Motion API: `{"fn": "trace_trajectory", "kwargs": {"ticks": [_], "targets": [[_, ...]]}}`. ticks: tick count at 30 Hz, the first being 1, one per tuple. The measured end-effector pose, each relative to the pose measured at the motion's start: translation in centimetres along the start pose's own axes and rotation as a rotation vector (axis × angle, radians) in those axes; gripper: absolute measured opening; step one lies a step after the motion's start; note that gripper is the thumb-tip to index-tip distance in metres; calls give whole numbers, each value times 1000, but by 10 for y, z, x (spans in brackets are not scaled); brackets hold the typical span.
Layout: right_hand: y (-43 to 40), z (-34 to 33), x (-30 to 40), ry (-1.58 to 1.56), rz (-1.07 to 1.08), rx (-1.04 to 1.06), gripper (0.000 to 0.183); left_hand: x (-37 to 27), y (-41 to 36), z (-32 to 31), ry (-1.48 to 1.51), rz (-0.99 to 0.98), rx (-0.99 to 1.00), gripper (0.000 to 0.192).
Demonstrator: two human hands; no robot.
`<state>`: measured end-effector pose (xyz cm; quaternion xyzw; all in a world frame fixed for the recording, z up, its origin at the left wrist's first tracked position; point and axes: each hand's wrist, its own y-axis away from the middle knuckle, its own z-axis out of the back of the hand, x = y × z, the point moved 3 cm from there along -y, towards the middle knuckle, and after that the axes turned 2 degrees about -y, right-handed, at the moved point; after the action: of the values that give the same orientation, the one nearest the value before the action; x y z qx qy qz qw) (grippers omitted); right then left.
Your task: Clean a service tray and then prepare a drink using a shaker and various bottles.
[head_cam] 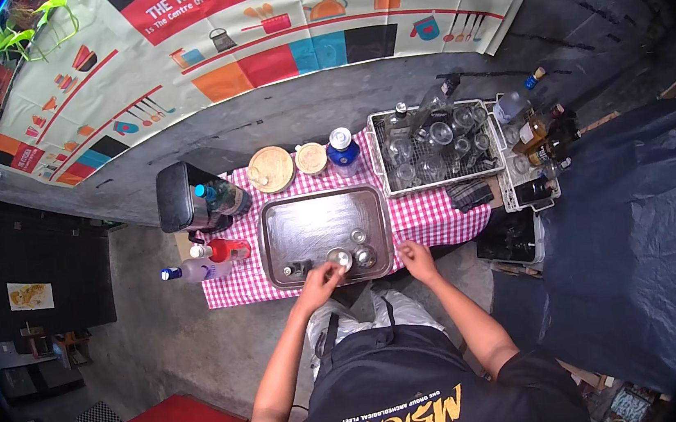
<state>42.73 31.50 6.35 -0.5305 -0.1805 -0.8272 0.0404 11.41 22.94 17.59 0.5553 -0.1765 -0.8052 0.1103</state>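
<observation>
A dark metal tray lies on a red-and-white checked cloth before me. My left hand is at the tray's near edge, its fingers at the rim of a small round vessel; whether they grip it is not plain. Just right of that vessel stand a rounded glass vessel and a small glass. A small dark-capped bottle lies on the tray to their left. My right hand hovers just beyond the tray's right edge, fingers curled, with nothing visible in it.
White wire baskets of glassware and bottles stand at the back right, a dark folded cloth near them. Round wooden lids and a blue bottle stand behind the tray. Left are a red bottle, a frosted bottle and a black bin.
</observation>
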Motion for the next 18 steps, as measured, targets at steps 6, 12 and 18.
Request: {"fn": "trace_trajectory", "kwargs": {"ticks": [6, 12, 18], "targets": [[-59, -41, 49, -29, 115, 127, 31, -9, -95, -6, -472, -294, -229, 29], [-86, -69, 40, 174, 95, 153, 45, 13, -144, -41, -804, 41, -25, 37], [-80, -74, 63, 307, 153, 204, 55, 19, -147, -45, -771, 109, 30, 29]]}}
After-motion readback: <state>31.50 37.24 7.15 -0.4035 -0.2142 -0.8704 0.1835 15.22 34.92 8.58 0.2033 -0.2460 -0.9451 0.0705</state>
